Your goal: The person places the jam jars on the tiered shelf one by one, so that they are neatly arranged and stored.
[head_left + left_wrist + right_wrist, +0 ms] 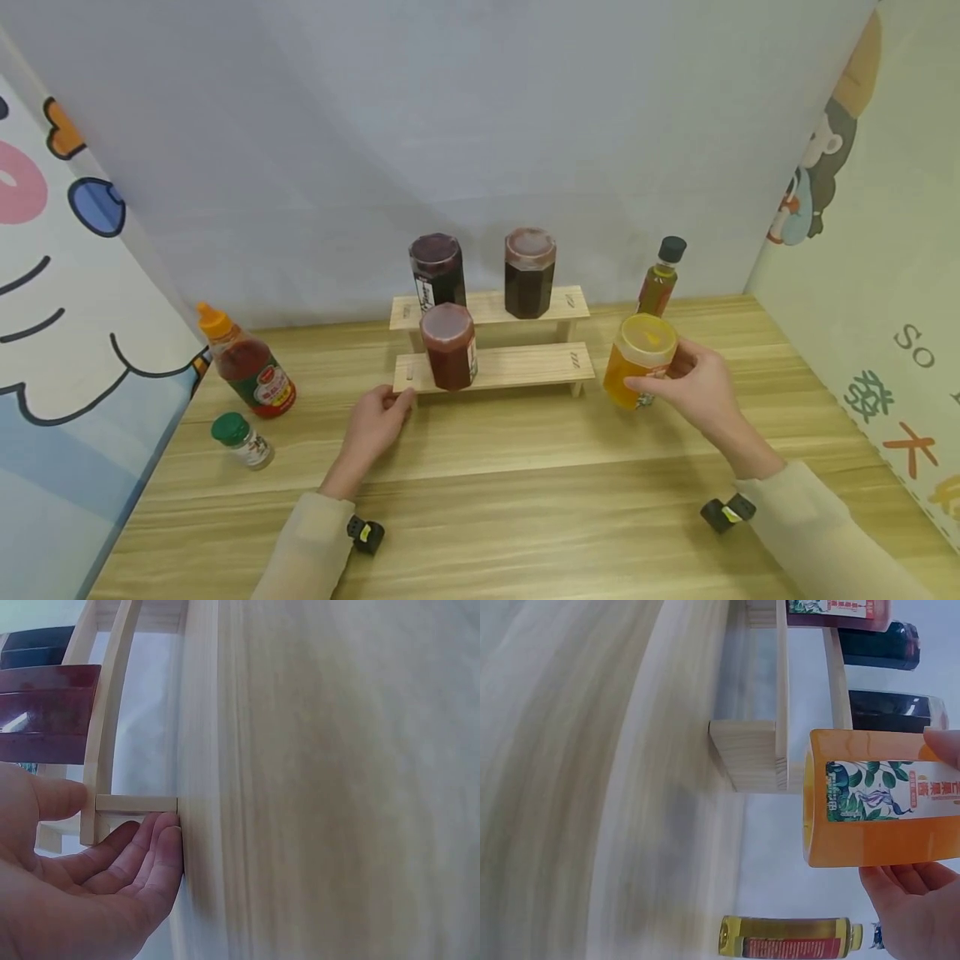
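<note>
My right hand (701, 392) grips a jar of orange contents (633, 367), thumb on one side and fingers on the other. In the right wrist view the orange jar (885, 844), with a leafy label, is off the table, right of the stepped wooden rack (525, 367). My left hand (375, 425) holds the left end of the rack's lower step; the left wrist view shows the thumb on the board and fingers curled by its leg. A dark red jar (450, 354) stands on the lower step. Two dark jars (442, 279) (528, 283) stand on the upper one.
A slim oil bottle (657, 287) with a black cap stands behind the orange jar. At the left stand a red sauce bottle (255, 375) with an orange cap and a green-capped shaker (243, 442). A grey wall (480, 125) closes the back; printed panels flank the table (480, 517).
</note>
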`<action>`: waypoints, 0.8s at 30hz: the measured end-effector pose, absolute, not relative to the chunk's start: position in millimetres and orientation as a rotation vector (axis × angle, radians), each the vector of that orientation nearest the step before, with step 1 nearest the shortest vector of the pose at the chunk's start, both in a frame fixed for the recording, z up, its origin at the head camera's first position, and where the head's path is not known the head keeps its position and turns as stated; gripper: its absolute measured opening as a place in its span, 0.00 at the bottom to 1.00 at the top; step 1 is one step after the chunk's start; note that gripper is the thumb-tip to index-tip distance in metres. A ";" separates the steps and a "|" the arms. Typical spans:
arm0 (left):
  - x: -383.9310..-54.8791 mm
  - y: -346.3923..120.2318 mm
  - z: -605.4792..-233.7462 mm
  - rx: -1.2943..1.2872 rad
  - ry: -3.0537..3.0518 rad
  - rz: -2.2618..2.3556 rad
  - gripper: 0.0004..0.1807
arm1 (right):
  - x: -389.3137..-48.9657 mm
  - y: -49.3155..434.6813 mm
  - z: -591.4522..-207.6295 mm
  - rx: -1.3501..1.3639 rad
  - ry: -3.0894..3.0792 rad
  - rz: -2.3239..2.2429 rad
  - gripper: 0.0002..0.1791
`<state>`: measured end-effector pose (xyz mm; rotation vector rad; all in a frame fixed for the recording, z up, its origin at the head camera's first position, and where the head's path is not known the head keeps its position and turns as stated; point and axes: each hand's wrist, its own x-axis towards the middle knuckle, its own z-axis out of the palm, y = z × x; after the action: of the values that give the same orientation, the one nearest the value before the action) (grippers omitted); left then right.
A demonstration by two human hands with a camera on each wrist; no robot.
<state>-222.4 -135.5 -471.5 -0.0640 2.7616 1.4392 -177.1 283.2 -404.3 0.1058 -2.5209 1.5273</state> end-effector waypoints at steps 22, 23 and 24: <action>-221.4 -137.5 -473.0 -0.070 2.761 1.425 0.19 | -207.9 223.6 -405.5 0.216 -2.363 1.756 0.35; -221.5 -137.6 -472.7 -0.067 2.761 1.428 0.19 | -209.4 221.1 -406.3 0.213 -2.357 1.761 0.35; -221.3 -137.7 -472.1 -0.065 2.760 1.429 0.19 | -210.9 218.5 -407.2 0.209 -2.352 1.760 0.35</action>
<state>-221.3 -137.7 -472.1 -0.0654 2.7602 1.4287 -210.9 218.5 -407.2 0.2094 -2.3522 1.7596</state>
